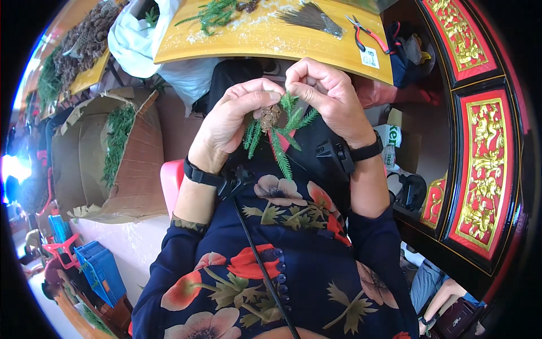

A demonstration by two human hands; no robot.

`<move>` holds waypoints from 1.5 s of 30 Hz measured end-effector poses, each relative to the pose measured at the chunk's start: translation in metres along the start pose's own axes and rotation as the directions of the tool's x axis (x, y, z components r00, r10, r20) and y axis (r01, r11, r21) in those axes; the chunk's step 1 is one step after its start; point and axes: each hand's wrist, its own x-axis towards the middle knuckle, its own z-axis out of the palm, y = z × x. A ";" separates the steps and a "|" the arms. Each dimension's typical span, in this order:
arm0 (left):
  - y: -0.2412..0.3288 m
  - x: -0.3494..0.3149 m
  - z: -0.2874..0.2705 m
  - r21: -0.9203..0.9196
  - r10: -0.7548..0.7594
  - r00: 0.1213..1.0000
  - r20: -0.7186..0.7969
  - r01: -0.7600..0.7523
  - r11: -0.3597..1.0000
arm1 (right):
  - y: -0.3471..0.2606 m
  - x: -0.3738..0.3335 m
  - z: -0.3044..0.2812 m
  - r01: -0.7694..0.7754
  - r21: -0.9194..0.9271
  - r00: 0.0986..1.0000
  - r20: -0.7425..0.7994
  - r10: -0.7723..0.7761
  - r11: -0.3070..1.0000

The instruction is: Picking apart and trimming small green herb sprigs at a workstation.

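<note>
The left hand [232, 113] has its thumb and forefinger drawn together at the top of a brown pine cone [270, 120], holding it, though the exact contact is hidden behind the fingertips. The right hand [332, 93] pinches the upper end of a green needled sprig [293, 120] just beside the cone, thumb and forefinger meeting and the other fingers curled. Cone and sprig are together between the two hands, above the lap and just short of the near edge of a wooden table [319, 52]; the sprig's branches fan downward, some to the left of the cone and more to its right. Each wrist wears a black strap with a black device. Nearer still is the person's dark blue floral garment [307, 257]. Across the table, from left to right, lie loose green sprigs [216, 16], a bundle of thin brown stems [310, 18] and red-handled pliers [370, 35] with their jaws spread, a white label [370, 57] just beside the handles; white flecks are scattered over the wood. A white plastic bag [132, 39] hangs at the table's left end. Farther left stands a torn cardboard box [79, 161] with greenery inside, and nearer than it a blue crate [104, 277]. Along the right side run carved panels [483, 169] in red and gold, framed in black.
</note>
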 end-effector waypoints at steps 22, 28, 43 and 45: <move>-0.003 0.004 0.000 -0.066 -0.019 0.998 -0.051 0.016 0.998 | -0.003 -0.003 -0.004 -0.055 0.027 0.998 0.008 0.054 0.998; -0.008 0.002 0.000 -0.173 -0.053 0.998 -0.018 0.049 0.984 | -0.003 -0.004 -0.005 -0.046 0.152 0.996 0.078 0.034 0.987; -0.010 0.002 -0.008 -0.206 -0.071 0.986 0.150 0.101 0.973 | -0.014 -0.006 -0.004 -0.084 0.074 0.995 0.062 0.079 0.994; -0.008 0.002 -0.006 -0.161 -0.065 0.989 0.130 0.086 0.983 | -0.012 -0.006 -0.004 -0.071 0.075 0.997 0.045 0.068 0.995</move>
